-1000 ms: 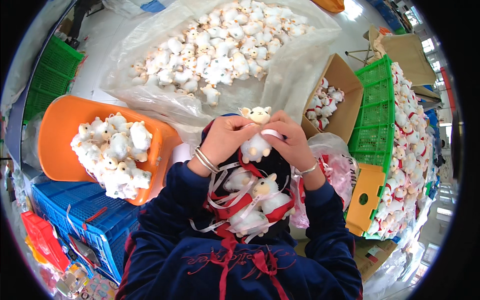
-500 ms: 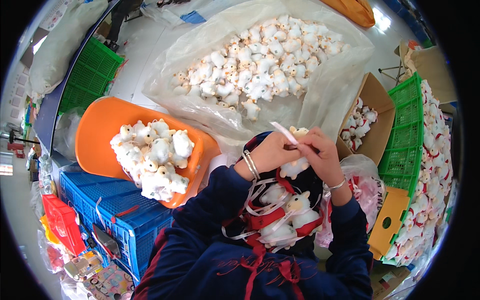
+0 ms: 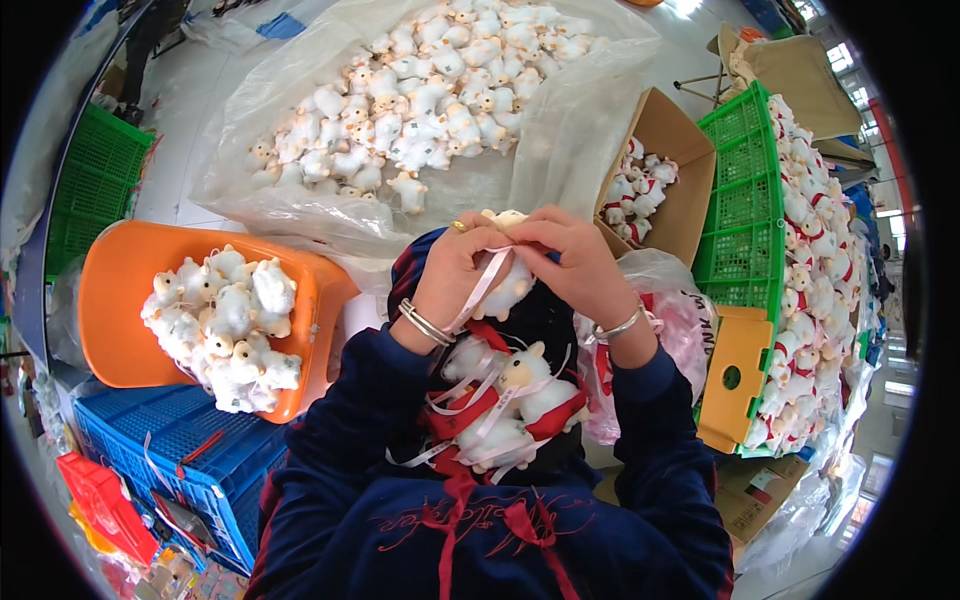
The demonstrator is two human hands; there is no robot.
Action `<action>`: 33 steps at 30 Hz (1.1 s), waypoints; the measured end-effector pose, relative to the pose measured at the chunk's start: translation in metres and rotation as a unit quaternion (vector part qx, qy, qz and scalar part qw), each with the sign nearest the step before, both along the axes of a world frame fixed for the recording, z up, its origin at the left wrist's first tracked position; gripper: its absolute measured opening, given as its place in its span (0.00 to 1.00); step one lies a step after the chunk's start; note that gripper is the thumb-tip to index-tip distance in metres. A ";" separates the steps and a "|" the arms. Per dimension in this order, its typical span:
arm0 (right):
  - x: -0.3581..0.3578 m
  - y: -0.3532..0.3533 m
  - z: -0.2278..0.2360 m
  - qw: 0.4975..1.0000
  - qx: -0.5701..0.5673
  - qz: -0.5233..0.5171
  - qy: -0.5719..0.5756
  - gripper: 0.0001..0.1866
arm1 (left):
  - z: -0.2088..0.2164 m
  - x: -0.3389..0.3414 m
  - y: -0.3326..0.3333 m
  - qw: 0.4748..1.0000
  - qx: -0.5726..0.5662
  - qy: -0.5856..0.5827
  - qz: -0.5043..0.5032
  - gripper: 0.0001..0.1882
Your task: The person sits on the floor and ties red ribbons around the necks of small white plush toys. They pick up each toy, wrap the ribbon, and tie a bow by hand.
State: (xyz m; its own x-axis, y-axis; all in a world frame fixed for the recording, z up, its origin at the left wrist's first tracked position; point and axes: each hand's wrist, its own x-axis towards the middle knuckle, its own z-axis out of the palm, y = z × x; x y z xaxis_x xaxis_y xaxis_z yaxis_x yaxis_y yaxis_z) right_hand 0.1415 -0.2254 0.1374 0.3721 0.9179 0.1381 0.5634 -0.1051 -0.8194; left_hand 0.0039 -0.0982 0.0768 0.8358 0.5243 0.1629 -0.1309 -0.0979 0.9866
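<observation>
Two hands meet at upper centre of the frame over one white plush toy (image 3: 510,292), its head partly covered by fingers; the left hand (image 3: 455,272) is pinched closed on one pale pink ribbon (image 3: 482,287), which trails down to its wrist; the right hand (image 3: 572,268) curls in beside it at the toy's neck, its fingertips hidden, so I cannot tell what they grip; three more plush toys (image 3: 545,395) with red scarves and ribbons lie at lower centre; one orange bin (image 3: 118,300) at left and one cardboard box (image 3: 692,185) at upper right hold overlapping toys, uncountable; two green crates (image 3: 738,215) show, right and upper left.
</observation>
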 end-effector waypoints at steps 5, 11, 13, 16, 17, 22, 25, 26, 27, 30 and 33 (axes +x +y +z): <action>-0.005 0.001 -0.001 0.993 -0.009 -0.023 -0.113 0.05 | 0.001 0.002 0.003 0.998 -0.017 0.058 -0.007 0.07; 0.008 -0.003 -0.026 0.956 -0.044 -0.099 0.274 0.07 | -0.001 0.004 0.001 0.999 0.033 0.039 0.018 0.07; 0.004 -0.002 -0.025 0.957 0.000 -0.084 0.276 0.08 | 0.000 0.004 0.001 0.997 0.039 0.053 0.029 0.09; 0.003 -0.001 -0.017 0.978 -0.015 -0.050 0.204 0.08 | 0.006 0.002 0.005 0.999 0.017 0.041 -0.018 0.06; 0.003 -0.001 -0.015 0.985 -0.033 -0.035 0.167 0.08 | 0.004 0.001 0.004 0.999 0.002 0.042 -0.015 0.06; 0.014 0.000 -0.016 0.914 0.001 -0.141 0.380 0.07 | -0.012 0.002 0.003 0.999 -0.027 0.008 -0.026 0.07; 0.021 -0.008 -0.014 0.878 0.013 -0.139 0.458 0.09 | -0.008 0.001 0.005 0.997 -0.056 0.025 -0.037 0.06; 0.023 -0.011 -0.012 0.877 -0.002 -0.139 0.460 0.09 | -0.007 0.001 0.006 0.997 -0.055 0.035 -0.037 0.06; 0.025 -0.015 -0.010 0.876 -0.017 -0.140 0.461 0.10 | -0.006 0.001 0.007 0.997 -0.054 0.046 -0.037 0.06; 0.036 -0.025 -0.004 0.908 -0.185 -0.051 0.374 0.12 | 0.002 -0.002 0.007 0.998 -0.027 0.048 -0.032 0.06; 0.045 -0.035 -0.005 0.899 -0.224 0.054 0.372 0.12 | 0.002 -0.001 0.007 0.999 0.002 0.033 -0.037 0.06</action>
